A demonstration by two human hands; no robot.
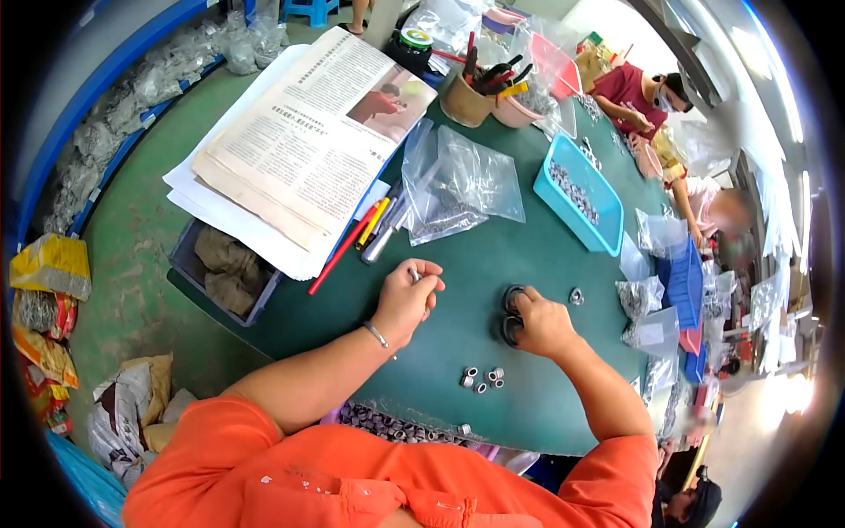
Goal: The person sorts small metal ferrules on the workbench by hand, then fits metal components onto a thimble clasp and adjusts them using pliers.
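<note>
My left hand [407, 304] is closed above the green table, with a small grey metal piece [414, 275] showing between thumb and fingers. To its right, my right hand [544, 326] is wrapped around a black object with two rounded loops [512, 330], held low over the tabletop; I cannot tell its exact kind. A single small metal ring [576, 297] lies just beyond the right hand. Several more small metal rings [482, 378] sit in a loose group between my forearms.
Beyond the hands are clear plastic bags [480, 172], a light-blue tray [607, 231] of small metal parts, pens [374, 222] and a newspaper [290, 132]. A tool pot [464, 104] stands farther back. An open container of dark rings [387, 422] is at my front edge. Other people sit along the right.
</note>
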